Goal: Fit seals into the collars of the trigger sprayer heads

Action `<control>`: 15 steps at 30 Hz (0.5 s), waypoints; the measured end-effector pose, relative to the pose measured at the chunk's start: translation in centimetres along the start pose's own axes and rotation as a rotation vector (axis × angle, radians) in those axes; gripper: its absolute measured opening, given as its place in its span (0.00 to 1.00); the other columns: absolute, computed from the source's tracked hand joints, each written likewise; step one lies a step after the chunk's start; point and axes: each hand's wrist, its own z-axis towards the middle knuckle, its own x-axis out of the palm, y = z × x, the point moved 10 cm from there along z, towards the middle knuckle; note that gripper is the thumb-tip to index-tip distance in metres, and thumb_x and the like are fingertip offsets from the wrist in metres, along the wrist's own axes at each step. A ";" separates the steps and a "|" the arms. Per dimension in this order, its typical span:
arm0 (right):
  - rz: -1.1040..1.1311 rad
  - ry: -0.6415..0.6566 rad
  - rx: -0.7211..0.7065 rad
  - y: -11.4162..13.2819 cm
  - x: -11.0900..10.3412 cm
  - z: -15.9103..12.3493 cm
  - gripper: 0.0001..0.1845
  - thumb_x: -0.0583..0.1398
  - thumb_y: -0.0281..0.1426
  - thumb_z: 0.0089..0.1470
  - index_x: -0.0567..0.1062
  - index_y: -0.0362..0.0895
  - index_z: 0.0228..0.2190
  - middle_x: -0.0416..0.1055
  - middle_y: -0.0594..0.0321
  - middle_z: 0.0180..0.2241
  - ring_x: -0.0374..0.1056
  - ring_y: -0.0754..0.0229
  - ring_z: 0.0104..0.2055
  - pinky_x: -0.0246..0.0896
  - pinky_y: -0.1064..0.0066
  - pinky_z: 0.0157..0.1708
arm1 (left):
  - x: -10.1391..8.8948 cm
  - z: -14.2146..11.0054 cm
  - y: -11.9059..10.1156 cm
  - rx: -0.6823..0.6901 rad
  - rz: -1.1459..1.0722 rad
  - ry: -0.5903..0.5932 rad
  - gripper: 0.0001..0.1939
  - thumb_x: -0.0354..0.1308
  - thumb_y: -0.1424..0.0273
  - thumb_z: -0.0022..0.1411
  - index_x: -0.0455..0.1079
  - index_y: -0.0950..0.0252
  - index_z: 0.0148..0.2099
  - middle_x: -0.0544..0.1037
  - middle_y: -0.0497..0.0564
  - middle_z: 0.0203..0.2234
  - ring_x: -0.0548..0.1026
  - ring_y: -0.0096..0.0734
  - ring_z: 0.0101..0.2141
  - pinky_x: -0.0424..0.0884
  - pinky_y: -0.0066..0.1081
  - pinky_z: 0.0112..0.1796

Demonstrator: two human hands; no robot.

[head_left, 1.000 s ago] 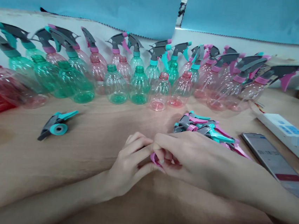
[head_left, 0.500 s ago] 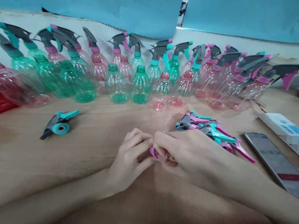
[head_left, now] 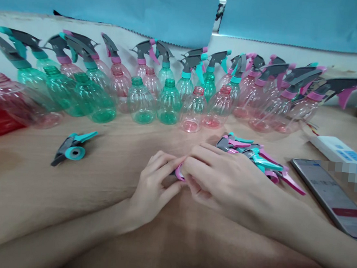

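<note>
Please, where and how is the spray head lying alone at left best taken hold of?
Probably pinch the spray head across its grey body, from above: it lies uncovered on the table, while its thin teal trigger sticks out and its collar faces the viewer.

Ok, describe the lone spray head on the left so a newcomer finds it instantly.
On the wooden table, look in front of the bottles and left of the person's left hand. There lies a gray spray head with a turquoise trigger and a round turquoise collar. Unlike the jumbled pile of spray heads beyond the right hand, it lies by itself.
</note>
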 end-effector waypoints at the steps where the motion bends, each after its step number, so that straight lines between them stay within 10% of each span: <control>1: -0.027 0.004 -0.014 0.1 0.1 -0.1 0.09 0.53 0.18 0.51 0.67 0.41 0.32 0.66 0.60 0.32 0.59 0.60 0.31 0.48 0.70 0.22 | -0.1 0.0 -0.1 0.004 0.006 -0.005 0.03 0.55 0.73 0.62 0.68 0.65 0.39 0.71 0.51 0.35 0.68 0.34 0.37 0.67 0.36 0.39; 15: -0.032 0.016 -0.110 1.1 0.0 -0.1 0.13 0.48 0.15 0.54 0.71 0.35 0.33 0.69 0.54 0.29 0.62 0.57 0.33 0.57 0.68 0.27 | -0.1 -0.1 1.1 -0.092 -0.029 -0.002 0.17 0.56 0.68 0.62 0.67 0.60 0.54 0.72 0.50 0.34 0.70 0.34 0.36 0.68 0.35 0.38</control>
